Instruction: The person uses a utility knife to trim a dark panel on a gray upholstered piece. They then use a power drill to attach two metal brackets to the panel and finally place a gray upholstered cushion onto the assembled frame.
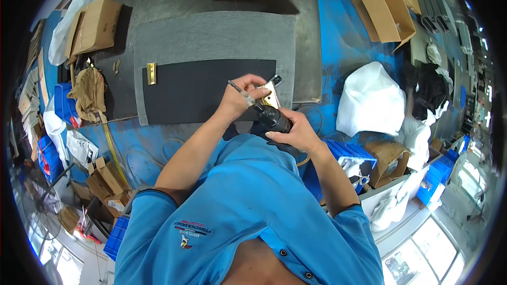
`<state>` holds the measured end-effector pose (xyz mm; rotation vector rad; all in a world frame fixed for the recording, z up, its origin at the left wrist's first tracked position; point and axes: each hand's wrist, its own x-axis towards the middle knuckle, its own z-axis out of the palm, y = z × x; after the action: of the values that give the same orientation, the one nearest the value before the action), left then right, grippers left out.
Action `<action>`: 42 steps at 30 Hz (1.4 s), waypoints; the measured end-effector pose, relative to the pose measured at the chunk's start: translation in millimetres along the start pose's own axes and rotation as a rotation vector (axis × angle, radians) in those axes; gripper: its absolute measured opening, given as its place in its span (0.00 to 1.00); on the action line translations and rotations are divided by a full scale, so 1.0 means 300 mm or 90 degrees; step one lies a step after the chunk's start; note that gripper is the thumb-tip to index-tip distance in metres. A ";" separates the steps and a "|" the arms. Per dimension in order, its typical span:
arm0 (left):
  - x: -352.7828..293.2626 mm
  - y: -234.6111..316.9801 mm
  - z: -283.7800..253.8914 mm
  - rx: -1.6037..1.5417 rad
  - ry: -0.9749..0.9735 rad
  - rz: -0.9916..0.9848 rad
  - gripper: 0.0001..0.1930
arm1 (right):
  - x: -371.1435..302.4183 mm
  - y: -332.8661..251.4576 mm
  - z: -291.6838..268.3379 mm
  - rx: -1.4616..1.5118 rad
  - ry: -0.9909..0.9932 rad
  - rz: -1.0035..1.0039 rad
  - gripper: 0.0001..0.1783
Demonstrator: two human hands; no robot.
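Note:
My left hand (238, 96) is closed, its fingers pressed against a shiny gold metal plate (271, 98) with small dark holes. A small black part (277, 79) shows at the plate's far end. My right hand (298, 131) is wrapped round a black cylindrical tool (272, 120). The tool slants to the upper left, and a thin dark rod with a greyish wrapped section lies in line with it beside my left fingers. Whether rod and tool are joined cannot be made out. Another gold metal piece (152, 73) lies at the left of the black mat (206, 92).
The mat rests on a grey sheet (211, 34) on the dark bench. Cardboard boxes stand at the back left (97, 26) and back right (383, 13). A white bag (372, 100) sits to the right. A brown cloth (91, 94) hangs at left; a blue crate (346, 153) is near my right arm.

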<state>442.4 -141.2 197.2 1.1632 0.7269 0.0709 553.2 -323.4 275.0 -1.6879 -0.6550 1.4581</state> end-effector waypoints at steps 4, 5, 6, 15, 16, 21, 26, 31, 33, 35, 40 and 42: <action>-0.036 0.036 0.089 -0.029 0.114 -0.195 0.13 | 0.002 0.010 -0.072 0.055 -0.045 0.019 0.29; -0.049 0.000 0.063 -0.031 -0.092 -0.233 0.11 | 0.006 0.012 -0.085 0.052 -0.054 0.007 0.30; -0.050 -0.035 0.088 -0.116 -0.088 -0.246 0.10 | 0.009 0.013 -0.099 0.050 -0.063 -0.005 0.31; 0.059 -0.331 0.032 0.077 0.134 -0.087 0.11 | 0.038 -0.056 -0.285 -0.426 -0.026 0.097 0.52; 0.071 -0.325 0.022 0.165 0.133 -0.106 0.12 | 0.048 -0.072 -0.296 -0.453 -0.047 0.102 0.52; 0.098 -0.353 0.039 0.163 0.172 -0.052 0.13 | 0.081 -0.096 -0.273 -0.466 -0.056 0.104 0.45; 0.092 -0.317 0.031 0.210 0.153 -0.098 0.10 | 0.112 -0.122 -0.255 -0.489 -0.068 0.148 0.43; 0.092 -0.290 0.020 0.203 0.159 -0.073 0.11 | 0.133 -0.146 -0.239 -0.562 -0.064 0.171 0.44; 0.105 -0.298 0.017 0.239 0.153 -0.073 0.11 | 0.146 -0.173 -0.226 -0.649 -0.068 0.177 0.45; 0.124 -0.279 0.016 0.332 0.136 -0.092 0.10 | 0.168 -0.205 -0.210 -0.780 -0.072 0.180 0.44; 0.330 -0.463 0.005 0.212 -0.005 -0.146 0.09 | 0.341 -0.179 -0.229 -0.972 -0.144 0.161 0.39; 0.419 -0.524 -0.003 0.134 -0.006 -0.144 0.10 | 0.419 -0.159 -0.236 -0.994 -0.140 0.187 0.38</action>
<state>490.2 -155.0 2.2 1.2728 0.8686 -0.2047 653.0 -212.8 245.5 -2.8037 -2.0842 1.3159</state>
